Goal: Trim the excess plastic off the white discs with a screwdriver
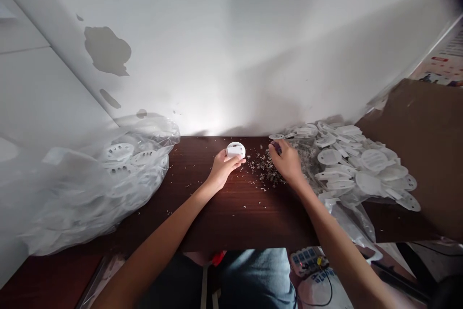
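While a round white plastic part [236, 149] is gripped by the left hand [223, 167], the right hand [285, 160] is pinched closed over the small screws [265, 170] beside it; one must be lifted carefully.

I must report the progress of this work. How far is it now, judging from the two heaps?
Done, apparently: the clear bag at the left holds many white round parts. In hand: the left hand holds one white round part, and the right hand picks in the small dark pieces on the table. Left, probably: a big loose pile of white discs at the right.
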`<state>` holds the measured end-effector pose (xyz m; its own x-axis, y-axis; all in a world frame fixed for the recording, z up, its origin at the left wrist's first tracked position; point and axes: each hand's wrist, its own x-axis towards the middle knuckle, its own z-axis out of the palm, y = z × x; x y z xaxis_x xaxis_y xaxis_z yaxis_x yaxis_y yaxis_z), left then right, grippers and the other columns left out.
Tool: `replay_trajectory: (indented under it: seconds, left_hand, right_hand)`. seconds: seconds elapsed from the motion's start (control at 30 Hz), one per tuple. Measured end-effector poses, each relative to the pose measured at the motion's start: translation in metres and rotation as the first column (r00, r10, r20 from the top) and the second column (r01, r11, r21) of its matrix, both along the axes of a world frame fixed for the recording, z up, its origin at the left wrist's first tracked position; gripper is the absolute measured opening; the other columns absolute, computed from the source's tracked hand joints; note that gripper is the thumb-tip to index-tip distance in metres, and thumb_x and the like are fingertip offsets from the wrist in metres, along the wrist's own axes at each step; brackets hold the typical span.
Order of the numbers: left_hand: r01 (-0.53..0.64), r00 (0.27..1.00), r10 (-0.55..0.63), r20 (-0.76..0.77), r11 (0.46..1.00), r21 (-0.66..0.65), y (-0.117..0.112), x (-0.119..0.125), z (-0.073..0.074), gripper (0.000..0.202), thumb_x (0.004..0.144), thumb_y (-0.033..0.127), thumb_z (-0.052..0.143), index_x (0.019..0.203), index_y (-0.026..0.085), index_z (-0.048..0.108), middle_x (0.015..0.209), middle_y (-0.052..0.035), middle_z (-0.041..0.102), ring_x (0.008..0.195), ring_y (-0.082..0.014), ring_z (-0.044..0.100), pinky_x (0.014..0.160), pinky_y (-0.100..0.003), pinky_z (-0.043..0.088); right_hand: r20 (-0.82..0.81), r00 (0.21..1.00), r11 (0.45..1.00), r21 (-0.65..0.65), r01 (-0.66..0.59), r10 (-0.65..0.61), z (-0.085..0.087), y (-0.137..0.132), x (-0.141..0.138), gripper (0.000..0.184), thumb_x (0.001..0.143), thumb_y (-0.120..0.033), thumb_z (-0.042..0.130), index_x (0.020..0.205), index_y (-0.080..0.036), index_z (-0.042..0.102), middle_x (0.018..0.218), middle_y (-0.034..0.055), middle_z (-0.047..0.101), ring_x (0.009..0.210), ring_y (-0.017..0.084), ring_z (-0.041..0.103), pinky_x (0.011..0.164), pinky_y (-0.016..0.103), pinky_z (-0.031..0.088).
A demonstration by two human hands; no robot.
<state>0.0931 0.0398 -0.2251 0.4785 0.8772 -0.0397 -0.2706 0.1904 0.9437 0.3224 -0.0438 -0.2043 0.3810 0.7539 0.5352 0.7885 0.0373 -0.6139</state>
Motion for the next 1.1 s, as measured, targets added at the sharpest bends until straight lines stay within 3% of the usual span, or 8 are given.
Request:
replay_trajectory:
  seconds: [0.1,0.2,0.37,0.67,0.87,1.1]
  left_hand:
    - [0.034,0.998,-0.033,0.057,0.999,-0.013,-0.003,0.000,0.001,0.057,0.079,0.033,0.092,0.125,0.023,0.058,0.125,-0.0098,0.074,0.100,-0.0229,0.079,0.096,-0.041,0.060]
    - [0.084,0.994,-0.084,0.072,0.996,0.009,-0.007,0.001,0.003,0.058,0.081,0.032,0.089,0.128,0.024,0.056,0.121,-0.0078,0.075,0.095,-0.0200,0.079,0.091,-0.037,0.059]
    - [0.058,0.997,-0.059,0.046,0.998,0.021,-0.012,0.005,0.007,0.045,0.080,0.030,0.084,0.115,0.021,0.057,0.108,-0.0048,0.075,0.080,-0.0145,0.075,0.072,-0.027,0.053]
    - [0.040,0.999,-0.036,-0.020,0.964,0.263,-0.018,0.007,0.011,0.038,0.082,0.034,0.084,0.110,0.021,0.063,0.113,-0.0076,0.074,0.093,-0.0185,0.074,0.084,-0.033,0.059]
    - [0.040,0.999,-0.044,0.008,0.955,0.295,-0.023,0.008,0.007,0.033,0.083,0.033,0.083,0.104,0.020,0.061,0.109,-0.0078,0.075,0.100,-0.0208,0.073,0.092,-0.038,0.060]
    - [-0.073,0.997,0.077,0.003,0.946,0.316,-0.038,0.010,0.008,0.029,0.083,0.032,0.081,0.097,0.020,0.059,0.104,-0.0068,0.073,0.101,-0.0223,0.072,0.093,-0.039,0.059]
  right_hand:
    - [-0.217,0.975,0.997,-0.040,-0.061,0.051,0.003,0.003,0.013,0.028,0.092,-0.045,0.064,0.096,-0.019,0.073,0.093,0.0094,0.074,0.087,0.027,0.066,0.082,0.038,0.047]
    - [-0.420,0.887,0.968,-0.070,-0.240,0.189,0.006,0.003,0.002,0.033,0.088,-0.052,0.070,0.094,-0.020,0.074,0.091,0.0062,0.073,0.083,0.023,0.062,0.079,0.036,0.046]
    - [-0.470,0.799,0.887,-0.068,-0.457,0.376,0.002,0.000,-0.033,0.035,0.088,-0.053,0.075,0.102,-0.022,0.074,0.092,0.0027,0.070,0.083,0.020,0.060,0.077,0.034,0.045]
    - [-0.439,0.795,0.879,-0.024,-0.476,0.418,-0.001,-0.003,-0.043,0.030,0.094,-0.051,0.072,0.100,-0.022,0.071,0.092,0.0029,0.070,0.084,0.020,0.060,0.079,0.034,0.045]
    - [-0.449,0.781,0.869,-0.020,-0.495,0.434,-0.001,-0.004,-0.042,0.030,0.091,-0.051,0.073,0.098,-0.022,0.066,0.089,0.0018,0.066,0.082,0.019,0.058,0.078,0.033,0.045]
    - [-0.365,0.831,0.883,-0.049,-0.467,0.419,0.003,-0.009,-0.046,0.027,0.094,-0.049,0.069,0.098,-0.023,0.062,0.088,0.0016,0.065,0.082,0.019,0.058,0.077,0.033,0.045]
